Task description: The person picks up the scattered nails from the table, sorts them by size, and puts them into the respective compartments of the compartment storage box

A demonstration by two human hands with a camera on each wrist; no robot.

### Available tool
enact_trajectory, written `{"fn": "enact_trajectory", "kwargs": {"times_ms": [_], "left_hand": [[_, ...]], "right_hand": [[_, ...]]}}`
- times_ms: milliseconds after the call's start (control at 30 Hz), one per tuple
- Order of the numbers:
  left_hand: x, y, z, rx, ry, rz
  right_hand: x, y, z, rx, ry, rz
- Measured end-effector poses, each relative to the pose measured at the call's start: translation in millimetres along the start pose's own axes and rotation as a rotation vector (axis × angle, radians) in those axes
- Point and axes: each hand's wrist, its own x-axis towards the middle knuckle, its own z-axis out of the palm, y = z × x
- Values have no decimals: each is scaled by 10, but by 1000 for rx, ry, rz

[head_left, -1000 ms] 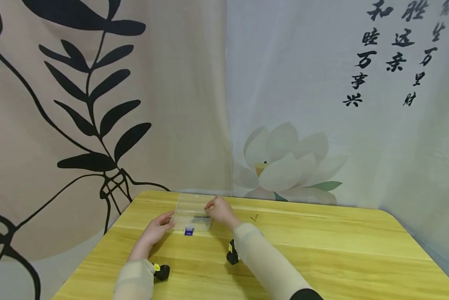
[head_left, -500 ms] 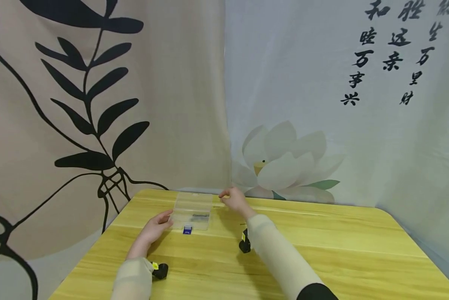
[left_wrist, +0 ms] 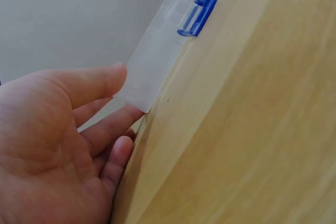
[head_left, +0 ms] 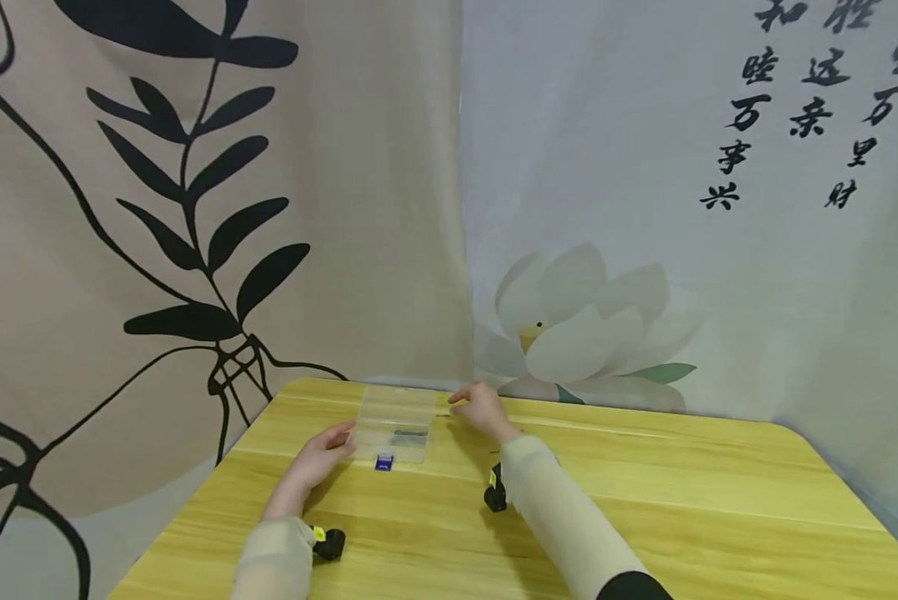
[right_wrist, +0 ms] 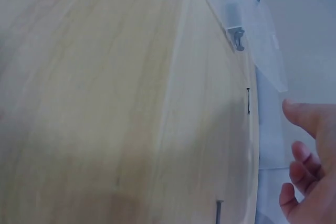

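A clear plastic storage box (head_left: 377, 442) with a blue latch (head_left: 384, 462) lies on the table, its transparent lid (head_left: 398, 405) laid back behind it. Grey nails (right_wrist: 238, 39) sit in its right compartment; how many is unclear. My left hand (head_left: 327, 454) holds the box by its left corner, thumb on one side and fingers (left_wrist: 113, 127) behind and under it. To the right of the box, my right hand (head_left: 484, 412) hovers with fingers loosely bent and nothing visible between them. Near its thumb lies a loose nail (right_wrist: 248, 100); another nail (right_wrist: 219, 212) lies farther off.
The wooden table (head_left: 689, 492) reaches back to a wall hanging (head_left: 388, 208) printed with leaves, a lotus and characters. Black wrist cameras (head_left: 332, 545) are strapped at both wrists, the right camera (head_left: 495, 488) low over the table.
My right hand has moved from the box's right end to the right, away from it. The left hand has stayed at the box's left corner. The head view has shifted slightly.
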Motion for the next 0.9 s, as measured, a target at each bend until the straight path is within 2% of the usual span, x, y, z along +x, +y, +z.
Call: {"fn": "enact_trajectory", "kwargs": {"times_ms": [367, 633, 900], "left_hand": [[4, 38, 44, -3, -17, -23], [6, 82, -13, -7, -10, -11], [17, 39, -27, -19, -24, -19]], "right_hand": [[12, 80, -31, 1, -18, 18], [82, 199, -222, 25, 10, 10], [41, 381, -395, 45, -45, 37]]}}
